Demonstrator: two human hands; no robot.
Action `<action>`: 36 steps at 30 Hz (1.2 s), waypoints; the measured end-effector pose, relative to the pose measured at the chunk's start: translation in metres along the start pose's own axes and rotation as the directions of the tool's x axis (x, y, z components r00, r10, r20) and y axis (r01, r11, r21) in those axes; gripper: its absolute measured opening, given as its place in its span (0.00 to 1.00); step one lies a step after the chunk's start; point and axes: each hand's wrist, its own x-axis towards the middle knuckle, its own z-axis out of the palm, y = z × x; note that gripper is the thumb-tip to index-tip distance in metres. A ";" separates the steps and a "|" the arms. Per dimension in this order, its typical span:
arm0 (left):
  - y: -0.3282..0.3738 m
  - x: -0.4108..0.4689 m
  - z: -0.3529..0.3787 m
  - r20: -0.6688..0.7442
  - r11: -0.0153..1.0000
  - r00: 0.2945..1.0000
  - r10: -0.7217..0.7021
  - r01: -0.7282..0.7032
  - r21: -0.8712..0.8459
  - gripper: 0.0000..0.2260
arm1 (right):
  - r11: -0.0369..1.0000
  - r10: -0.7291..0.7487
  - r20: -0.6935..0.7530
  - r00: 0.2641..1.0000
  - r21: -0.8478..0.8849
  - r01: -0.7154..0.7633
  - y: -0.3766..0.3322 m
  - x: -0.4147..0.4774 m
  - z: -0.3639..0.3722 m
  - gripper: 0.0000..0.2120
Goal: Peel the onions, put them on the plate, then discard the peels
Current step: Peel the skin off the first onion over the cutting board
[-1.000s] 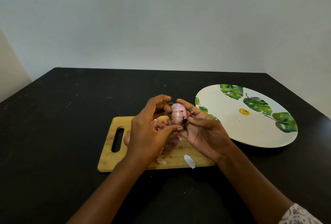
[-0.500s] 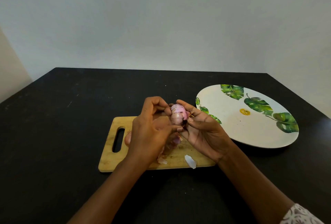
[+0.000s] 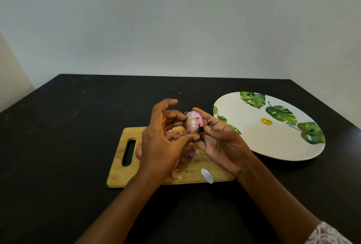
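R hand [image 3: 220, 142]: cradling onion [image 3: 192, 122] w/ curled fingers + thumb.
L hand [image 3: 162, 140]: pinching onion's left side, fingers curled.
Onion: being held above board [image 3: 119, 165].
Peels [image 3: 207, 175]: lying on board.
Plate [image 3: 273, 146]: sitting just right of board.

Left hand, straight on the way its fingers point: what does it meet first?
The onion, gripped by the right hand. The left hand points its fingertips toward it and they seem to touch its left side, though depth is unclear.
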 end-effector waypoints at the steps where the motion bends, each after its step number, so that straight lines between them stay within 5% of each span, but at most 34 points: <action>1: 0.000 0.000 0.000 0.002 1.000 1.000 -0.002 0.002 0.009 0.33 | 1.000 -0.001 -0.011 1.000 -0.003 0.001 0.000 0.000 0.000 0.34; 20: -0.007 0.000 -0.001 0.102 0.999 0.993 -0.052 0.052 0.003 0.23 | 0.999 -0.008 -0.030 1.000 -0.044 0.007 -0.001 -0.002 -0.001 0.34; 25: -0.011 0.002 -0.005 0.004 1.000 1.000 -0.012 0.012 0.006 0.26 | 0.960 -0.157 -0.188 0.970 -0.258 0.105 -0.001 0.001 0.003 0.33; 29: -0.011 0.004 -0.007 -0.078 0.999 0.997 0.019 -0.016 0.036 0.20 | 0.760 -0.349 -0.271 0.897 -0.642 0.102 0.003 0.000 0.006 0.22; 36: -0.021 0.002 -0.005 0.018 0.965 0.998 0.059 -0.062 0.257 0.14 | 0.305 -0.575 0.003 0.818 -0.927 0.217 0.019 0.000 0.010 0.21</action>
